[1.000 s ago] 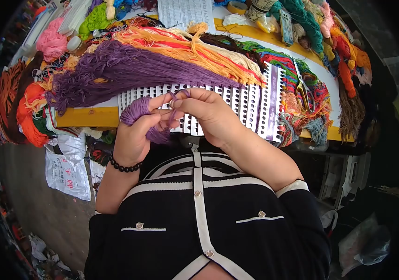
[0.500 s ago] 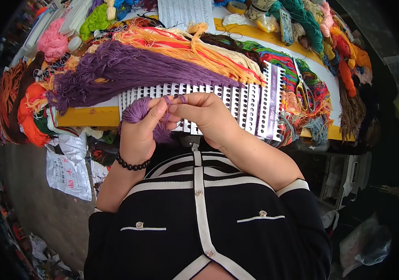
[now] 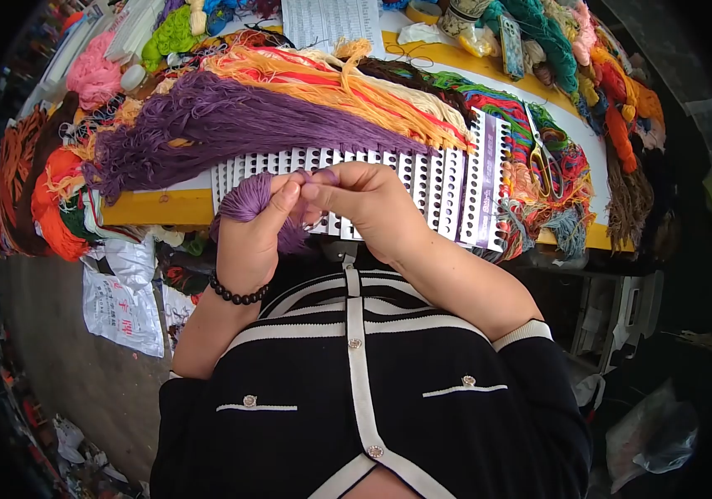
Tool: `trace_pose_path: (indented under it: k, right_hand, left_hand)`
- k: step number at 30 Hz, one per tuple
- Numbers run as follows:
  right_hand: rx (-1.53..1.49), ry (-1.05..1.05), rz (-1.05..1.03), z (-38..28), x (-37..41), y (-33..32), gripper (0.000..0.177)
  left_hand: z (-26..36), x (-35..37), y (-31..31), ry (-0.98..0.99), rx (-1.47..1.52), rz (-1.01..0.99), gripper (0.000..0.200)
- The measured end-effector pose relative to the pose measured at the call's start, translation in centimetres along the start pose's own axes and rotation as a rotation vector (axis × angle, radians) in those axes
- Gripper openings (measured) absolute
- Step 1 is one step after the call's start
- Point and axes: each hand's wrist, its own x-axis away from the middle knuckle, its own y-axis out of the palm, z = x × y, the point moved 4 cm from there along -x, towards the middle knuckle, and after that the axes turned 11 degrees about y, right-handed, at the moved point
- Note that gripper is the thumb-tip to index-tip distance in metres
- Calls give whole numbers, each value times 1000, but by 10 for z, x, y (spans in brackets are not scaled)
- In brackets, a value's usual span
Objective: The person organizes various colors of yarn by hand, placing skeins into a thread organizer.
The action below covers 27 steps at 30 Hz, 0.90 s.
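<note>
A bundle of purple thread point(image 3: 245, 200) hangs from my left hand point(image 3: 258, 229), whose thumb and fingers are closed on it. Facing it, my right hand point(image 3: 366, 200) pinches purple strands between thumb and forefinger, its fingertips close to the left thumb. Exactly how the strands run between the fingertips is too small to make out. Just beyond both hands lie white punched cards point(image 3: 406, 179) with rows of dark holes. Long darker purple threads point(image 3: 231, 125) spread over their far edge, with orange threads point(image 3: 314, 79) behind.
Scissors point(image 3: 546, 162) with yellow-lined handles lie on mixed threads at right. A printed sheet point(image 3: 331, 23), a phone point(image 3: 511, 48) and a tape roll point(image 3: 424, 12) are at the back. Pink yarn point(image 3: 94, 71) and orange-red yarn point(image 3: 61, 204) sit at left. The yellow table edge point(image 3: 160, 208) is near me.
Both hands stay almost in place. The fingertips have shifted slightly on the purple strands, and the left hand has turned a little.
</note>
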Motion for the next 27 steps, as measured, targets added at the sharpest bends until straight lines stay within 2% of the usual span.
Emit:
trace_pose_path:
  k: [1,2,4,5,7,8,9,11,15,19,21,24,27]
  right_hand:
    - [-46,-55,-24,-2,-1,-2,15]
    - [-45,-53,-24,-5,-3,-6,15]
    - [-504,78,-23,-5,-7,-19,16]
    - [-505,79,-24,-5,-7,-21,16]
    - [-240,158,-47,-1,-7,-20,18]
    - [-134,155,78,0,-1,-11,18]
    - [-135,155,79,2,0,-6,18]
    - [-2,123,-60,3,1,6,16]
    - [174,172,-24,7,2,6,10]
    - [117,173,-10,5,4,7,10]
    - [-8,123,-35,2,6,8,9]
    - [-157,138,-107,-5,10,12,8]
    - [-37,78,6,-5,9,6,11]
  left_hand:
    - [2,-2,-3,41,-45,-36,20]
    - [4,-4,-8,14,-40,47,20]
    - [4,-6,-21,-120,74,153,25]
    - [6,-5,-23,-120,73,154,25]
    - [13,-3,-10,-212,228,-116,33]
    - [10,-2,-6,-240,234,-169,43]
    - [9,-1,-3,-242,234,-169,43]
    - [7,2,7,-256,157,-194,48]
    - [6,5,11,-274,66,-270,53]
    - [3,5,9,-228,56,-271,53]
    - [5,5,8,-314,251,-304,53]
    - [7,4,4,-324,254,-227,51]
    - [15,3,3,-247,249,-185,45]
